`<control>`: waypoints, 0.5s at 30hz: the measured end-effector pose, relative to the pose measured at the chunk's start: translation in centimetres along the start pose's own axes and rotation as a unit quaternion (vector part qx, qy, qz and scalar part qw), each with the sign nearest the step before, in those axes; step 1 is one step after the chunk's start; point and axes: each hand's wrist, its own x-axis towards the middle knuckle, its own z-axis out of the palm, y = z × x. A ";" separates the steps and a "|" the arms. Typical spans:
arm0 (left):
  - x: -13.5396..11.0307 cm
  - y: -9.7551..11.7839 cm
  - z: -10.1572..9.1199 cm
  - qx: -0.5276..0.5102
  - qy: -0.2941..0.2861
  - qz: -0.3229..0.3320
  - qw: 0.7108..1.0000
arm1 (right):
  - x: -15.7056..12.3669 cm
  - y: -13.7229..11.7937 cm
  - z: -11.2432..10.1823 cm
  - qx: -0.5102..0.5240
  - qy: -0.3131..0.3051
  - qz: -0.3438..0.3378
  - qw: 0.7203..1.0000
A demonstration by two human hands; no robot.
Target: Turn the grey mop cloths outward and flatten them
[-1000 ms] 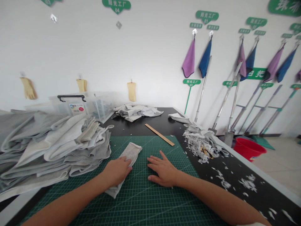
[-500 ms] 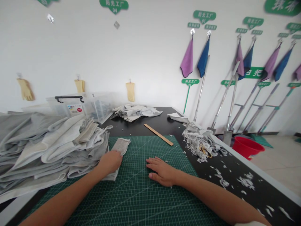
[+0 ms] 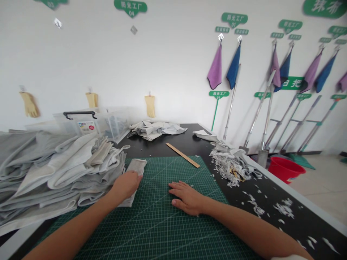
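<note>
My left hand (image 3: 127,185) rests on a folded strip of grey cloth (image 3: 137,167) and grips it, with the strip's ends showing beyond the hand. The strip lies on a green cutting mat (image 3: 159,173), near the edge of a tall heap of grey fabric pieces (image 3: 54,169). My right hand (image 3: 185,199) lies flat on the mat, fingers spread, touching nothing else. A wooden ruler (image 3: 183,155) lies just beyond the mat's far edge.
White fabric scraps (image 3: 230,166) lie heaped and scattered on the black table at right. Pale offcuts (image 3: 154,130) and a clear plastic storage box (image 3: 81,124) stand at the back. A red bucket (image 3: 287,170) sits on the floor beyond the table edge, below wall-hung cloths and mops.
My left hand has slid the grey strip up and to the left, closer to the heap, and the strip has swung more upright. My right hand has barely moved.
</note>
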 end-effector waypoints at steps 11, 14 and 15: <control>-2.3 4.3 1.7 -0.017 0.101 0.156 0.982 | 0.0 -0.1 0.0 -0.006 0.005 -0.002 1.000; -2.6 4.9 1.7 -0.007 0.125 0.203 0.971 | 0.0 -0.1 0.0 -0.005 0.007 -0.001 1.000; -2.7 5.0 1.8 -0.010 0.125 0.224 0.966 | -0.1 -0.1 0.1 -0.006 0.008 -0.001 1.000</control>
